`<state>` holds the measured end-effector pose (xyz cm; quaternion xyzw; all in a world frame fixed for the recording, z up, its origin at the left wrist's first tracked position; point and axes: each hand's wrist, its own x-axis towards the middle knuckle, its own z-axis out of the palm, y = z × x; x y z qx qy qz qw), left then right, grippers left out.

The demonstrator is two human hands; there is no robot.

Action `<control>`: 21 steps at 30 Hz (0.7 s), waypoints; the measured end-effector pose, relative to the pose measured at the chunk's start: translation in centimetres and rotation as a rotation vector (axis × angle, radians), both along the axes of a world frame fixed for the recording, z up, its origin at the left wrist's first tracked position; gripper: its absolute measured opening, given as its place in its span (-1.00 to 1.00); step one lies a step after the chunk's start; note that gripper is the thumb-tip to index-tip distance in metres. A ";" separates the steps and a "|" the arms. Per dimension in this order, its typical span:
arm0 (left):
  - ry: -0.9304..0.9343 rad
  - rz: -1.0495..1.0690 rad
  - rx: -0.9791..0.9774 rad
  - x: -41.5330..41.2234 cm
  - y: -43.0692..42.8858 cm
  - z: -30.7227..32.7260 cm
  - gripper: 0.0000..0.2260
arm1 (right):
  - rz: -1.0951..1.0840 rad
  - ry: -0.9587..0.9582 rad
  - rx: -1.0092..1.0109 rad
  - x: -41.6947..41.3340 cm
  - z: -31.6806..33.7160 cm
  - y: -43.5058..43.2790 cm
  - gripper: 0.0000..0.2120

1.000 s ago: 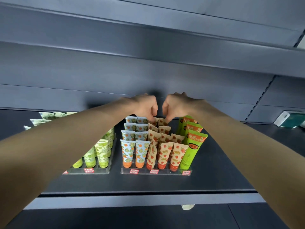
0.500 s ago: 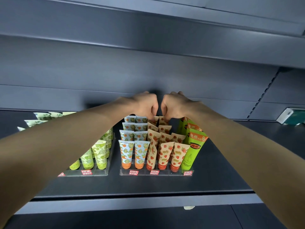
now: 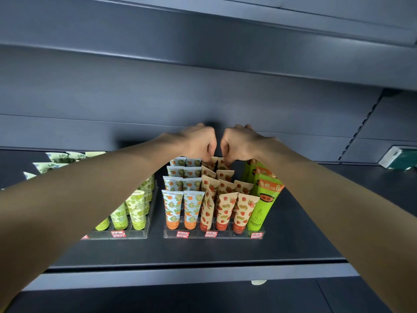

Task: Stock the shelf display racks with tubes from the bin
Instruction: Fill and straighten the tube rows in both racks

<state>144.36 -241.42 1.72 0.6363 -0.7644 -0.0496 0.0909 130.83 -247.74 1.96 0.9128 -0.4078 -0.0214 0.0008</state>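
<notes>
Fingers (image 3: 209,152) pinch rearmost strawberry tubes (image 3: 223,164) — at their tops.

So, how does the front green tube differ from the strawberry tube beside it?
The front green tube is taller than the strawberry tube. The green tube is green with an orange band; the strawberry tube is beige with red berries. Both stand crimped end up in the clear rack.

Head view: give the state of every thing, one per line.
Left hand, pinches a back strawberry tube.
Right hand, pinches the back strawberry tube beside it.
Strawberry tubes, standing on caps; one front tube askew.
Orange tubes, standing in straight rows.
Green tubes, standing, front one leaning right.
Lime tubes, standing in the left rack.
</notes>
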 end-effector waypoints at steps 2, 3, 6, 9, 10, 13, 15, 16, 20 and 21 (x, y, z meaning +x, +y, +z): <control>0.003 -0.001 0.009 0.1 0.0 0.0 -0.93 | -0.001 0.000 0.004 0.0 0.0 0.1 -0.78; 0.006 0.001 0.013 0.1 0.1 0.0 -0.93 | -0.001 0.000 0.006 0.0 0.0 0.1 -0.78; 0.008 -0.001 0.022 0.2 0.1 0.1 -0.94 | -0.001 0.003 0.007 0.0 0.0 0.2 -0.79; 0.013 -0.009 0.028 0.2 0.2 0.2 -0.93 | -0.002 0.007 0.002 0.0 0.0 0.3 -0.79; 0.014 -0.011 0.030 0.2 0.2 0.2 -0.94 | -0.002 0.009 0.001 0.0 0.1 0.3 -0.78; 0.011 -0.015 0.030 0.2 0.2 0.2 -0.96 | -0.009 0.009 0.001 0.0 0.1 0.4 -0.78; 0.012 -0.020 0.035 0.2 0.2 0.2 -0.95 | -0.016 0.006 0.005 0.0 0.1 0.4 -0.79; 0.011 -0.021 0.036 0.2 0.1 0.2 -0.94 | -0.019 0.006 0.007 0.0 0.2 0.4 -0.79; 0.021 -0.013 0.028 0.2 0.3 0.4 -0.97 | -0.027 0.003 0.012 -0.2 0.6 0.5 -0.81; 0.020 -0.011 0.023 0.1 0.4 0.6 -0.94 | -0.029 0.000 0.017 -0.2 0.7 0.5 -0.81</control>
